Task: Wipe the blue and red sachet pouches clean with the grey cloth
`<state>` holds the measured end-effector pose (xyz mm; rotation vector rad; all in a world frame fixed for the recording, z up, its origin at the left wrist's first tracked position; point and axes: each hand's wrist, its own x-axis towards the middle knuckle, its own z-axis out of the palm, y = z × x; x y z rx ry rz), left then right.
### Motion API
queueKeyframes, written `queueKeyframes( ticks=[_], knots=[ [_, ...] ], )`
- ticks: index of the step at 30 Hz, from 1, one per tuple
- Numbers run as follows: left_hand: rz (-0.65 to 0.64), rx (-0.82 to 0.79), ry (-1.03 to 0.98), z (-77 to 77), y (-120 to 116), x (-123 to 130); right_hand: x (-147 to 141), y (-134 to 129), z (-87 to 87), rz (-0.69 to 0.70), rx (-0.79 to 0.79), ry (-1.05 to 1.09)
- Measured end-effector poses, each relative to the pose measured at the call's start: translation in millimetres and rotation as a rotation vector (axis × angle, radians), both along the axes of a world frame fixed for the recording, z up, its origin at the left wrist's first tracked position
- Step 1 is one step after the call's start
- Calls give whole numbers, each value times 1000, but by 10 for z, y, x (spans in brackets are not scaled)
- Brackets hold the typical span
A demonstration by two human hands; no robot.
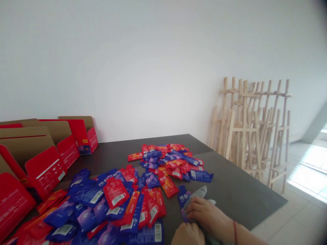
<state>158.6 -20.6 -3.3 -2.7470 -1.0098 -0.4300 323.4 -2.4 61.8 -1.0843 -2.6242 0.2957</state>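
Near the front right of the dark table, a blue-purple pouch (pixel 182 198) points away from me with its spouted end at the far side. At its near end is my left hand (pixel 187 234), fingers curled closed on the pouch. A red string circles the wrist of my right hand (pixel 208 216), which is closed on a grey cloth (pixel 200 192) pressed against the pouch's right side. The pouch's lower part is partly hidden by both hands. Left of them spreads a large heap of red pouches (pixel 116 193) and blue pouches (pixel 88 194), some touching or overlapping.
A second pile of red and blue pouches (pixel 173 160) lies farther back on the dark table (pixel 230 190). Several open red cardboard boxes (pixel 46 170) line the left side. Wooden easels (pixel 245 129) stand beyond the table's right edge, by a white wall.
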Motion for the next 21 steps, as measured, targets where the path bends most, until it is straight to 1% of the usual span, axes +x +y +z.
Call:
queueKeyframes(
  ticks=[1, 2, 4, 6, 7, 10, 13, 15, 18, 21],
  knots=[
    [-69, -44, 74, 130, 54, -4, 72, -18, -29, -44, -3, 24],
    [-113, -86, 131, 267, 106, -9, 145, -7, -60, -113, 4, 49],
    [-151, -146, 222, 530, 204, -13, 280, 88, -128, -278, 41, 106],
    [-182, -157, 295, 728, 295, -5, 373, 230, -199, -421, 77, 170],
    [-209, -148, 328, 797, 340, 7, 398, 298, -233, -467, 90, 201],
    [-309, -107, 423, 903, 489, 69, 408, 430, -314, -528, 106, 272],
    [-423, -67, 538, 955, 641, 141, 390, 451, -364, -542, 106, 328],
    [-490, -20, 576, 1014, 715, 165, 389, 441, -393, -557, 109, 362],
    [-531, 103, 529, 1158, 746, 124, 396, 435, -438, -598, 143, 412],
    [-517, 200, 406, 1278, 658, -7, 393, 448, -461, -616, 159, 434]
  ],
)
